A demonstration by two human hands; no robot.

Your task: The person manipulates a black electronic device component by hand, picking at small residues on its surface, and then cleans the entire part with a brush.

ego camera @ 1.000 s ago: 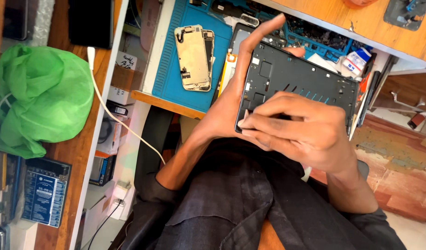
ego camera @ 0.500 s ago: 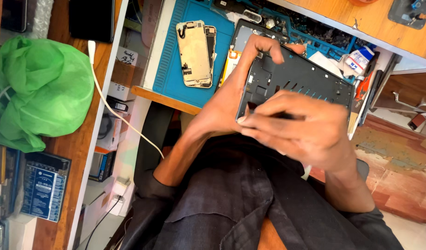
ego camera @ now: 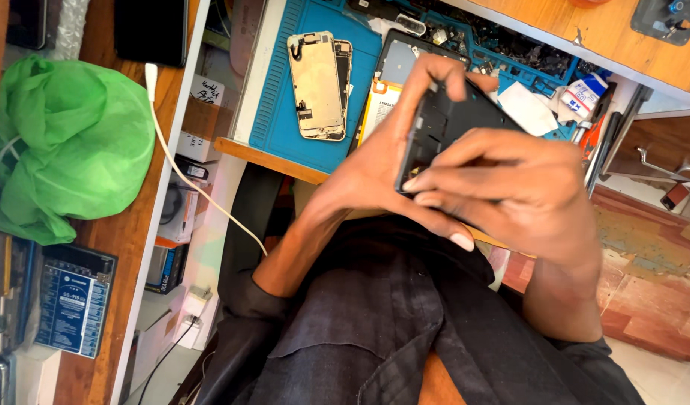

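Black plastic phone back frame (ego camera: 442,124), opened side facing up toward the person, is held above the near edge of the blue repair mat (ego camera: 285,90), clear of the bench surface. Frame is tilted, one short end up.

Left hand (ego camera: 375,165) is wrapped round the frame from underneath: palm beneath, thumb and forefinger curled over the upper edge. Closed grip, apparently to steady the frame as a fixed support. Right hand (ego camera: 525,191) lies across the frame's lower right part, fingers bent, fingertips (ego camera: 416,184) pressed on the near edge. Closed onto the frame; whether anything small is pinched under those fingers cannot be told. Judged: one hand braces, the other works the edge, so the piece sits close to the body for control.

On the mat just beyond the hands: a pale, stripped phone display assembly (ego camera: 315,82) lying flat, metal back up, and beside it a second dark opened handset (ego camera: 397,64) with a yellowish battery (ego camera: 379,105) partly hidden behind the left hand. Small loose parts litter the mat's far tray (ego camera: 525,49).

Farther out: a white charging cable (ego camera: 187,176) trails off the wooden side shelf (ego camera: 120,247); a crumpled green fabric bag (ego camera: 67,146) rests there; a blue printed box (ego camera: 75,300) lies below it.
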